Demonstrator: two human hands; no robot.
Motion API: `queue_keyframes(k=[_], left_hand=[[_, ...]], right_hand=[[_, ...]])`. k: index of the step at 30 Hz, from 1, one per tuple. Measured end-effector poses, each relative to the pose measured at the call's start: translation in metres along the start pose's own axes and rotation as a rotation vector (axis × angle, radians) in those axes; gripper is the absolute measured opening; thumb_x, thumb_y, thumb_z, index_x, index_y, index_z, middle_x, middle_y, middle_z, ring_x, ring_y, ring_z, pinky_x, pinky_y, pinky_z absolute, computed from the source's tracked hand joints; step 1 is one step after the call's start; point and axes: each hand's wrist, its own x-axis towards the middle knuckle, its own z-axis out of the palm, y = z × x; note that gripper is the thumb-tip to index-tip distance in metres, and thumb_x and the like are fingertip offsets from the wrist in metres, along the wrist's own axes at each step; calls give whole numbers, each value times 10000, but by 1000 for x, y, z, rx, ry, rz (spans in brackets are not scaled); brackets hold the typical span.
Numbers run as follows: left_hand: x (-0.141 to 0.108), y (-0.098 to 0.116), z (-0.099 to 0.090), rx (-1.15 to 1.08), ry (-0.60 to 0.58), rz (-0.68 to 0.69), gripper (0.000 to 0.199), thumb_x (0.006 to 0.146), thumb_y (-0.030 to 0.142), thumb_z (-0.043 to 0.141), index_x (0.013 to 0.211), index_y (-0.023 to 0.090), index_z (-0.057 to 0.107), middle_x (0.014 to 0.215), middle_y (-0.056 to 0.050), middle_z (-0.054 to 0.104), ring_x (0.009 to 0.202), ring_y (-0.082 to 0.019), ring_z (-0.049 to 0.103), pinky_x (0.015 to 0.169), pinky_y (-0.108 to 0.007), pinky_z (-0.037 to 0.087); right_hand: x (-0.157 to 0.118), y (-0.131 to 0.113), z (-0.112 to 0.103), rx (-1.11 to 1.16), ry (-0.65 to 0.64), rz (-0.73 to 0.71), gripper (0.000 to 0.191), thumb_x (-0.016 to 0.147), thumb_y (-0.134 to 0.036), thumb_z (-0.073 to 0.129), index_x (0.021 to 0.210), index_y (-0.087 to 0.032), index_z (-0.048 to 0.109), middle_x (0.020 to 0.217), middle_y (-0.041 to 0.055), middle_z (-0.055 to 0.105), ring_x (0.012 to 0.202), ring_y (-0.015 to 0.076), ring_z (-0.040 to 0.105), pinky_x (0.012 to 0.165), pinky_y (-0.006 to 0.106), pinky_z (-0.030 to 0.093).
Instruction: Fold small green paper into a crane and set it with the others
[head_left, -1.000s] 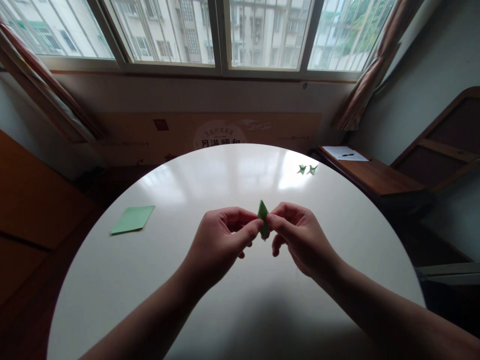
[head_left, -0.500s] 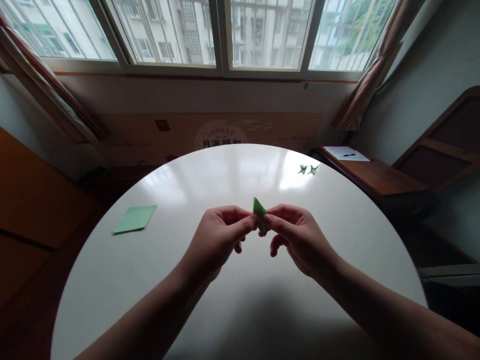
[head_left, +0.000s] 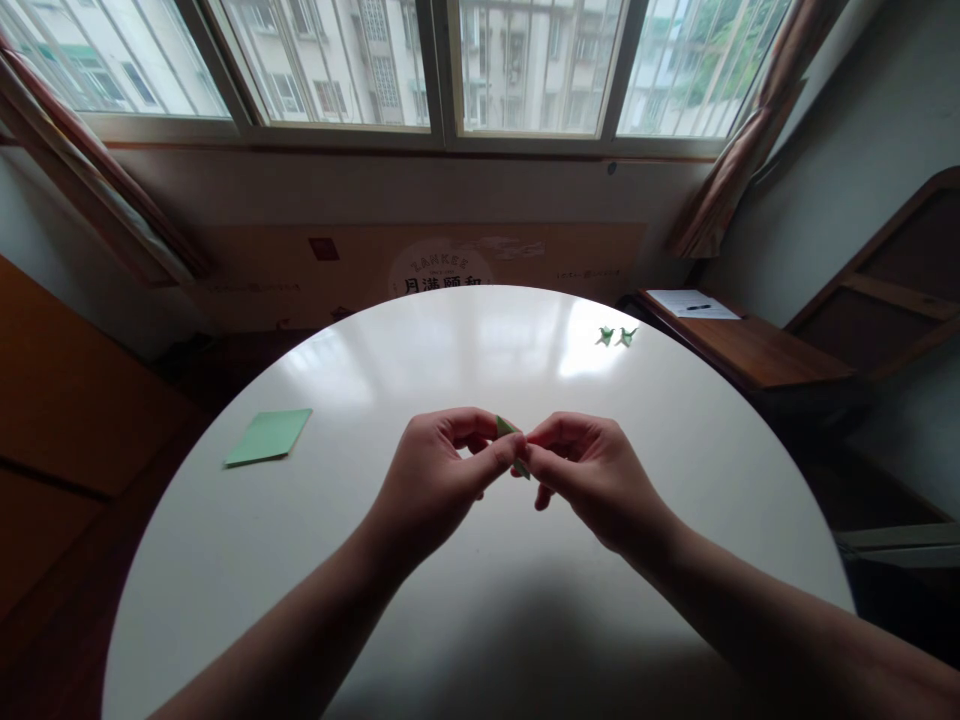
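A small folded green paper (head_left: 505, 428) is held above the middle of the white round table (head_left: 480, 620), tilted, with its upper tip and a lower tip showing. My left hand (head_left: 457, 465) pinches it between thumb and fingers, and the thumb hides its middle. From the right, the thumb and index finger of my right hand (head_left: 589, 465) pinch at its right side; what lies between those fingertips is mostly hidden. Both hands meet at the fingertips.
Light green square sheets (head_left: 268, 438) lie on the table at the left. Two small folded green paper figures (head_left: 606, 336) stand near the far right edge. Beyond that edge, a wooden side table (head_left: 787, 350) bears a white paper (head_left: 690, 304) with a pen.
The folded green paper has tilted and shifted left, and more of it is covered by my left thumb. My right fingertips have moved slightly left and closer together.
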Motion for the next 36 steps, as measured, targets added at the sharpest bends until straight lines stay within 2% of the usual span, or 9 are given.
queue_keyframes(k=[8,11,16,21,28,32,36], left_hand=[[-3,0,3,66,70,59,178,868,238,663,734,155,745,643,2,686,513,-86,521,467,-172,434],[0,-1,2,-18,31,-3,202,866,296,674,739,153,736,637,-4,674,519,-95,511,443,-170,432],[5,-1,-2,-221,-39,-113,326,894,410,605,774,152,763,672,-48,665,639,-149,526,401,-165,414],[5,-3,-5,-131,-70,-115,167,788,298,742,856,149,778,686,-32,702,556,-121,539,414,-177,424],[2,-2,-3,-16,-27,-62,147,823,285,720,869,152,763,712,-27,736,540,-112,561,441,-184,441],[2,-2,-3,42,33,3,123,835,243,683,785,144,735,661,-15,705,541,-107,555,448,-181,433],[6,-5,-5,-47,62,-28,124,820,253,680,766,149,722,631,12,669,471,-80,486,420,-178,416]], right_hand=[[0,0,0,-13,-18,20,179,739,-295,839,742,-149,735,700,42,717,620,156,637,459,230,543],[2,0,-1,31,-32,42,183,744,-309,833,745,-155,734,707,43,720,629,159,644,454,225,538],[4,0,-3,149,-7,98,206,745,-332,831,720,-162,718,688,38,721,645,171,676,484,240,557],[5,0,-4,193,-8,130,206,731,-325,839,703,-162,716,665,34,716,646,177,685,496,247,551],[4,-1,-3,166,-32,111,202,730,-331,847,730,-157,744,693,41,725,656,164,666,535,256,558],[5,0,-3,169,-50,133,195,726,-333,845,799,-165,777,728,47,731,698,178,672,556,271,564],[7,2,-4,184,-75,181,203,762,-351,807,855,-172,784,802,64,736,744,196,690,570,281,574]])
